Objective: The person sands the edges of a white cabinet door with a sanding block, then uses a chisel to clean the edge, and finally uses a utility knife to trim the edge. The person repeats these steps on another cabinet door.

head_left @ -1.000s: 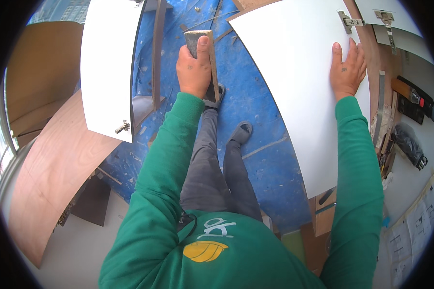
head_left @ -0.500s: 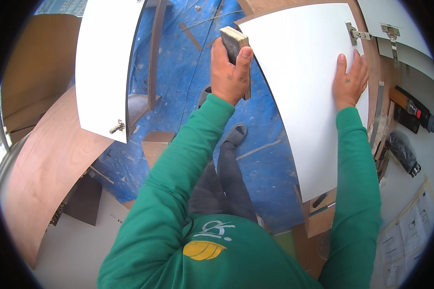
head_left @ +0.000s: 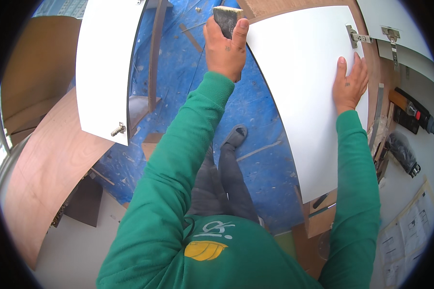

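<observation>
My left hand (head_left: 225, 53) grips a short wooden block (head_left: 226, 19) with a dark grey, rough face, held beside the upper left edge of a white cabinet door (head_left: 294, 106). On that door, near its right side, my right hand (head_left: 349, 87) lies with fingers apart and extended. A metal hinge (head_left: 354, 37) is fixed to the door just above those fingers.
Another white door (head_left: 101, 67) stands at the left beside a curved-looking plywood sheet (head_left: 53, 149). Blue sheeting (head_left: 250, 188) covers the floor under my feet. Tools (head_left: 402, 154), a second hinged panel (head_left: 405, 24) and a paper drawing (head_left: 405, 226) are at the right.
My left hand with the block has moved right and upward over the last second, to the door's left edge. My right hand appears slightly lower in view, still on the door.
</observation>
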Demonstrator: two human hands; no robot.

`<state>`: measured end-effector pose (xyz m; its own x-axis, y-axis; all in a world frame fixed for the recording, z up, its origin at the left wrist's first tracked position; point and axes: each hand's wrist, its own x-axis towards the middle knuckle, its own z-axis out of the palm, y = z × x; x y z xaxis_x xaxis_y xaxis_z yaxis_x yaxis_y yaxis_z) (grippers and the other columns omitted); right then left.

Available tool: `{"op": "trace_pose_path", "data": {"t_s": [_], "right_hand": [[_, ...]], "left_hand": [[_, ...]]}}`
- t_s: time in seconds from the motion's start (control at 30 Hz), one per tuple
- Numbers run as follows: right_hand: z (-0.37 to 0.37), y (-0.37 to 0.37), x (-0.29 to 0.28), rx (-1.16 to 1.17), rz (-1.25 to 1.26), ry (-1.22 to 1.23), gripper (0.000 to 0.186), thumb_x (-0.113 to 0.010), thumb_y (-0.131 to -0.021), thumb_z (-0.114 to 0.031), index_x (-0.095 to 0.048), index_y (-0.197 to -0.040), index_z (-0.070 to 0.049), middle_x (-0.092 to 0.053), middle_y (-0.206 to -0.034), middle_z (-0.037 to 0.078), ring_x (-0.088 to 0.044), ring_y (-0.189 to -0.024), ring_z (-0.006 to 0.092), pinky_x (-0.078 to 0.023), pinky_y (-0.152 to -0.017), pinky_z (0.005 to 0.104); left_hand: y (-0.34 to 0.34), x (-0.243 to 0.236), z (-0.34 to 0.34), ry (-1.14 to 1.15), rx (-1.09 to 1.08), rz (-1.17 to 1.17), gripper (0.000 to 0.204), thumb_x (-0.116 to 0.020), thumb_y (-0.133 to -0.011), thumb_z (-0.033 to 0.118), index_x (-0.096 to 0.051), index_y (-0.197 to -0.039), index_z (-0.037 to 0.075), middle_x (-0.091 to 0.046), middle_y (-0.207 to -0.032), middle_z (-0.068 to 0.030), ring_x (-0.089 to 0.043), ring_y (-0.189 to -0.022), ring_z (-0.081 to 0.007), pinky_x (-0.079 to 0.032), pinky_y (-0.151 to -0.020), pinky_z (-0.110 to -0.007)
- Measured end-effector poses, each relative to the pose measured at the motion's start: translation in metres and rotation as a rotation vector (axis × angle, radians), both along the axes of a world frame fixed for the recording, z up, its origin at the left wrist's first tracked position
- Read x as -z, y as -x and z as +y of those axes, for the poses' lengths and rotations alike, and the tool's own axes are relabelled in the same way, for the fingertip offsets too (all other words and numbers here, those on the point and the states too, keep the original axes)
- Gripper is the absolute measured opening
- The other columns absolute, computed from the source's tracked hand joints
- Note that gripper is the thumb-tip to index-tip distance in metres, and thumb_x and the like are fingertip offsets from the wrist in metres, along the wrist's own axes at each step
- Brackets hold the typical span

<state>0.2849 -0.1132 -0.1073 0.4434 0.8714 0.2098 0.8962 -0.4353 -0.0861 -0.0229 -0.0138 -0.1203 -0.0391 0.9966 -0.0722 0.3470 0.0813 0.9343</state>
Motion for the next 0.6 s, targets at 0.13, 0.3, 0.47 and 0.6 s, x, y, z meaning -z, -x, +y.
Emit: {"op": "trace_pose_path", "data": {"t_s": [0.13,0.3,0.47,0.6], "right_hand": [[0.001,0.002,0.001,0.0,-0.01,0.001,0.071,-0.046,-0.104,-0.063,-0.048,-0.154,-0.013,-0.039,-0.16,0.019,-0.032,-0.15,0.0366,-0.021,-0.125,0.0523],[-0.001,-0.001,0.001,0.003,-0.014,-0.001,0.071,-0.046,-0.104,-0.063,-0.048,-0.154,-0.014,-0.039,-0.16,0.019,-0.032,-0.15,0.0365,-0.02,-0.125,0.052],[0.0,0.0,0.001,-0.005,0.008,-0.006,0.071,-0.046,-0.104,-0.063,-0.048,-0.154,-0.014,-0.039,-0.16,0.018,-0.031,-0.151,0.0364,-0.019,-0.125,0.0516],[0.001,0.001,0.002,0.001,0.007,-0.005,0.07,-0.047,-0.103,-0.062,-0.048,-0.154,-0.014,-0.039,-0.161,0.018,-0.031,-0.151,0.0365,-0.019,-0.125,0.0514]], "left_hand": [[-0.009,0.011,-0.063,-0.102,0.017,0.06,0.077,-0.065,-0.096,0.065,-0.05,-0.13,-0.003,-0.052,-0.116,-0.0212,-0.059,-0.108,-0.0349,-0.052,-0.09,-0.047],[0.004,-0.005,-0.055,-0.018,0.04,0.048,0.076,-0.063,-0.096,0.066,-0.051,-0.127,-0.003,-0.052,-0.116,-0.0215,-0.058,-0.107,-0.0347,-0.05,-0.09,-0.048],[0.014,-0.014,0.012,0.007,0.033,0.022,0.07,-0.062,-0.096,0.066,-0.06,-0.111,-0.002,-0.058,-0.107,-0.021,-0.062,-0.1,-0.035,-0.05,-0.09,-0.046],[0.013,-0.015,0.019,0.125,0.093,0.047,0.063,-0.063,-0.098,0.061,-0.063,-0.107,-0.001,-0.064,-0.104,-0.0183,-0.063,-0.098,-0.0299,-0.051,-0.089,-0.043]]}}
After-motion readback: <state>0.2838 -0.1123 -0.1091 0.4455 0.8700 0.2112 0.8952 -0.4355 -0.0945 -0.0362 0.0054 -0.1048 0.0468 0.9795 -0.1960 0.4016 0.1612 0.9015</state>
